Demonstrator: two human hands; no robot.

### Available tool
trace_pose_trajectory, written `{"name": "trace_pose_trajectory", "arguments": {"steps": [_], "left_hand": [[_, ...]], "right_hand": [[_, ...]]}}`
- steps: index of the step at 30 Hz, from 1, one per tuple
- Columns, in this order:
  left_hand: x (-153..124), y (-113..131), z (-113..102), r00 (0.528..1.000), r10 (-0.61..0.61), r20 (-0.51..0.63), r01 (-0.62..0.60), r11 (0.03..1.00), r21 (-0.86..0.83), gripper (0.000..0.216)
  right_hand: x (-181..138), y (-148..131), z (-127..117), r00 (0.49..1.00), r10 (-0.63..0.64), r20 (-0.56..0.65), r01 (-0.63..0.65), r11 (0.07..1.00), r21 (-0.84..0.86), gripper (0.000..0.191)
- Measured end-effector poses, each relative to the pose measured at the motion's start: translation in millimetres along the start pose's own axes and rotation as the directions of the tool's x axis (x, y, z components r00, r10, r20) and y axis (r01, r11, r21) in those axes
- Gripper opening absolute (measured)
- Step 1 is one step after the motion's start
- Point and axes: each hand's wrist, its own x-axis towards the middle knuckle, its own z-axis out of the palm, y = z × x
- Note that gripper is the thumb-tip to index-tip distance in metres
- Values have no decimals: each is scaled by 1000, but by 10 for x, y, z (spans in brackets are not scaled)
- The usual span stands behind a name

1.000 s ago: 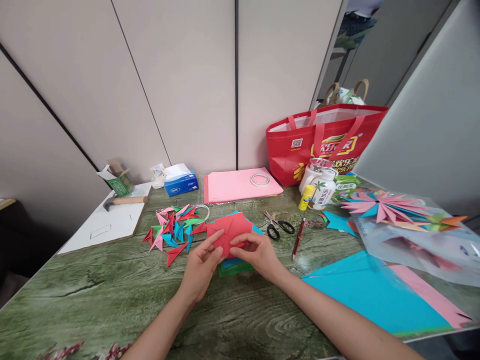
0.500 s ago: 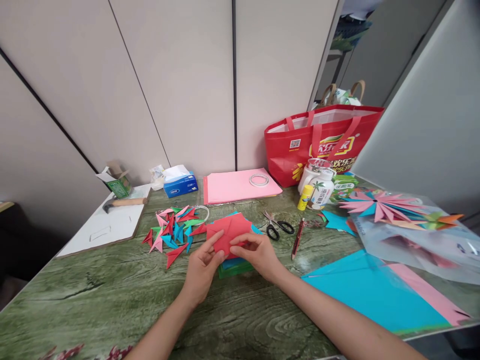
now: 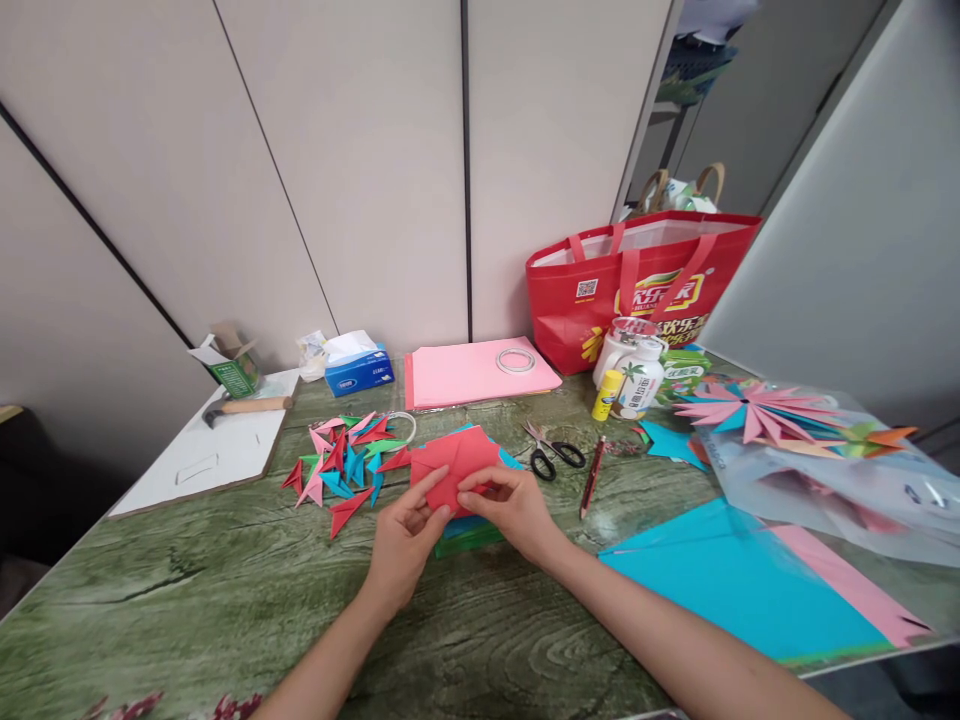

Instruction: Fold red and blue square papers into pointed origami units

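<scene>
Folded red paper point(image 3: 469, 447) is at centre, on top of a blue and green paper stack point(image 3: 469, 547) on the green wood-grain table point(image 3: 225, 600). Right hand point(image 3: 521, 512) pinches its near edge, thumb against index finger. Left hand point(image 3: 405, 548) has index finger laid on the top face, thumb at the near edge; can't tell if it's gripping or just pressing. Left of the stack: loose pile of folded paper pieces point(image 3: 336, 456) in red, pink, blue, green, with a white ring point(image 3: 413, 428) at its far right side. Right of the stack: black-handled scissors point(image 3: 550, 447), then a pencil point(image 3: 592, 480) lying near-to-far. Yellow glue stick point(image 3: 606, 396) stands farther right, beside a white bottle point(image 3: 643, 388). Large blue sheet point(image 3: 742, 585) lies near right. Pink sheets point(image 3: 457, 373) sit far centre, against the wall, left of the red tote bag point(image 3: 564, 315).
</scene>
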Motion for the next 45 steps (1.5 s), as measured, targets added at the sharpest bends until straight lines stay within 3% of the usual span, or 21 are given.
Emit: {"name": "trace_pose_trajectory", "arguments": {"steps": [9, 17, 20, 27, 34, 45], "left_hand": [[1, -35, 8, 999, 6, -36, -3, 997, 78, 51], [12, -9, -2, 1000, -8, -22, 8, 1000, 8, 51], [31, 1, -19, 1000, -26, -17, 25, 999, -37, 53], [63, 67, -60, 999, -53, 13, 54, 993, -108, 53], [95, 87, -117, 999, -26, 37, 28, 998, -59, 53], [108, 72, -128, 999, -28, 47, 31, 997, -66, 52]], "right_hand": [[-9, 7, 4, 998, -69, 8, 69, 990, -122, 15], [25, 47, -13, 998, -59, 29, 62, 990, -123, 9], [61, 57, -39, 998, -34, 47, 37, 998, -51, 12], [123, 31, -86, 990, 110, 93, -135, 933, 332, 8], [130, 37, -132, 982, 105, 154, -143, 953, 267, 23], [123, 38, -106, 986, 126, 112, -154, 940, 304, 11]]}}
